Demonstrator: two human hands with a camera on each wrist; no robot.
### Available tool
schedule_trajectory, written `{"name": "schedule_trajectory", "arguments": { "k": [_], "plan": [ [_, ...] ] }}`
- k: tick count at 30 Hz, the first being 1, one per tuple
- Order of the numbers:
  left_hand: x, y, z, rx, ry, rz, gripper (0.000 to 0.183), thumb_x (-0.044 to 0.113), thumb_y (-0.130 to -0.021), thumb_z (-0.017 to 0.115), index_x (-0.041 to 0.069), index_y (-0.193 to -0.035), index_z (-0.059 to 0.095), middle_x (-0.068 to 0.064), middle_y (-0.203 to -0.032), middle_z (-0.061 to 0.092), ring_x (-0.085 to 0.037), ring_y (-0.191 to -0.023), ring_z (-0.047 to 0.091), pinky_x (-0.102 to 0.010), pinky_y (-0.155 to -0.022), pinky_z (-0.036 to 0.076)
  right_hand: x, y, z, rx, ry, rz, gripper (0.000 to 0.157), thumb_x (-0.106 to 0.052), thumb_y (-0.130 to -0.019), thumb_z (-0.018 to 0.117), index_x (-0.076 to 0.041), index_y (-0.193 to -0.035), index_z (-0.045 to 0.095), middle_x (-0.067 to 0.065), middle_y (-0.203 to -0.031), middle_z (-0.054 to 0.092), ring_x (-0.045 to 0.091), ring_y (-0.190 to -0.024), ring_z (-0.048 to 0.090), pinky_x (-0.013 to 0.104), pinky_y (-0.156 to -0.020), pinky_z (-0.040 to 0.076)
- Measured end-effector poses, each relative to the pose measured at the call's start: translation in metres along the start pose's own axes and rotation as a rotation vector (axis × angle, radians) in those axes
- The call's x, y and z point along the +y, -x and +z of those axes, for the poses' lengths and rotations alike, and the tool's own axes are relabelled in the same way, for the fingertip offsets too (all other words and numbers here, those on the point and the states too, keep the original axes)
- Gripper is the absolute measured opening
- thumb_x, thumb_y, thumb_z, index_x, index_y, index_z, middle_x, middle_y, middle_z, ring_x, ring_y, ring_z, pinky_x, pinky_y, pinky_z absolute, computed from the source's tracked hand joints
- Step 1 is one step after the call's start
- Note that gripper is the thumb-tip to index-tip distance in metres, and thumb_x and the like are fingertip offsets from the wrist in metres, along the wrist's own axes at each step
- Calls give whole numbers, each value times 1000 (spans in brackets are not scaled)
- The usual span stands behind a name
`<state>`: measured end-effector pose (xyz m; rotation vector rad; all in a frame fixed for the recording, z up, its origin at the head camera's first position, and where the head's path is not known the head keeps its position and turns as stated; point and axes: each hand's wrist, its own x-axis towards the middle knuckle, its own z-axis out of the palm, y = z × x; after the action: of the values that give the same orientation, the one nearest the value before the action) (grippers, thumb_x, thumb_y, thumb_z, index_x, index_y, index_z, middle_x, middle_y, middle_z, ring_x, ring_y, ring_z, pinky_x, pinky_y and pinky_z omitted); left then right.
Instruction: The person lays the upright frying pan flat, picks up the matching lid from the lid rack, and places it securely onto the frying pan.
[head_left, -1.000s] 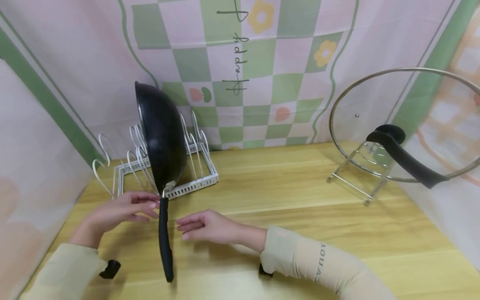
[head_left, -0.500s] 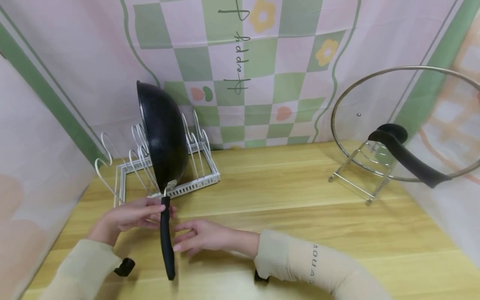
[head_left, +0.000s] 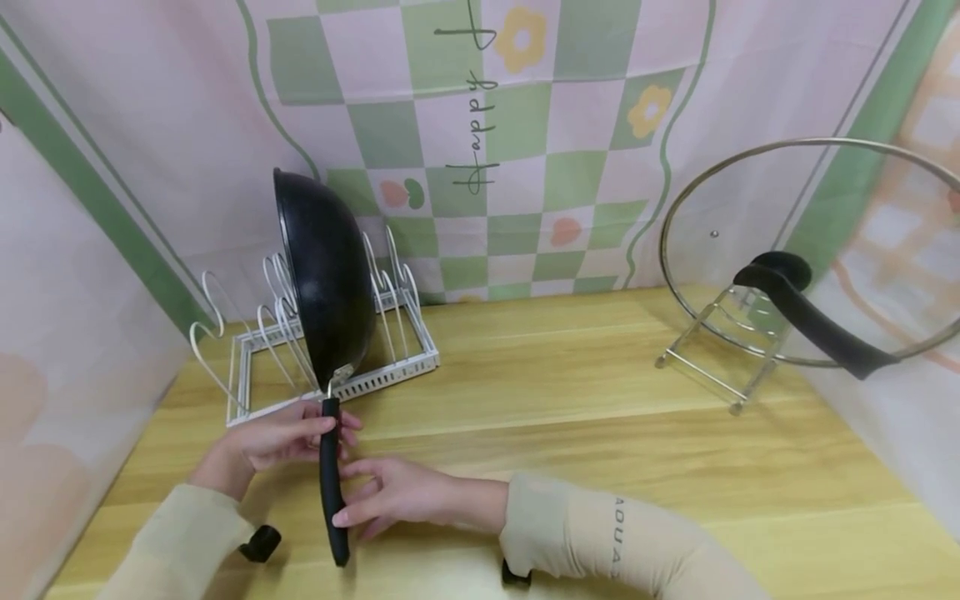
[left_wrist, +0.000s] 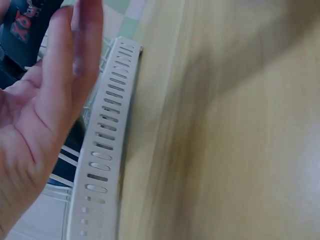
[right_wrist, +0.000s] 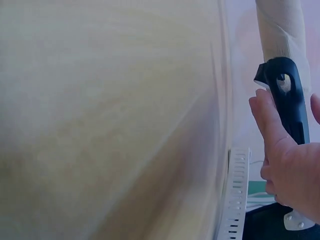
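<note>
A black wok stands on its side in a white metal rack, its black handle pointing toward me. My left hand is at the handle's upper part, thumb over the left edge and fingers passing behind to the right side. In the left wrist view those fingers look straight beside the handle, which bears red lettering. Lower down, my right hand has its thumb at the handle's right edge. The right wrist view shows straight fingers along the handle and the thumb apart from it.
To the right, a large glass lid with a black grip leans in a small wire stand. A patterned cloth hangs behind the wooden tabletop. Empty white wire dividers rise left of the wok.
My left hand has moved right, from beside the handle to round its upper part. My right hand has come left and nearer to me, onto the lower handle. The wok stays in place.
</note>
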<state>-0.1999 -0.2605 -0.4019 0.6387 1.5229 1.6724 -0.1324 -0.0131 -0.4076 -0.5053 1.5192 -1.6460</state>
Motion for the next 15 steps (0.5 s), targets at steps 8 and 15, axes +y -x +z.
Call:
{"name": "schedule_trajectory", "arguments": {
  "k": [8, 15],
  "plan": [
    [-5, 2, 3, 9, 8, 6, 24, 13, -109, 47, 7, -125, 64, -9, -119, 70, -20, -106, 70, -39, -95, 55, 8, -2, 7, -39, -66, -3, 44, 8, -99, 58, 4, -142, 47, 36, -118, 65, 58, -105, 62, 49, -86, 59],
    [-1, 2, 7, 15, 37, 5, 18, 9, -108, 47, 5, -118, 62, -8, -112, 72, -20, -101, 71, -38, -91, 57, 9, -5, 9, -51, -83, 3, 46, 9, -99, 57, 3, -144, 45, 35, -117, 66, 53, -106, 64, 47, -85, 59]
  ]
}}
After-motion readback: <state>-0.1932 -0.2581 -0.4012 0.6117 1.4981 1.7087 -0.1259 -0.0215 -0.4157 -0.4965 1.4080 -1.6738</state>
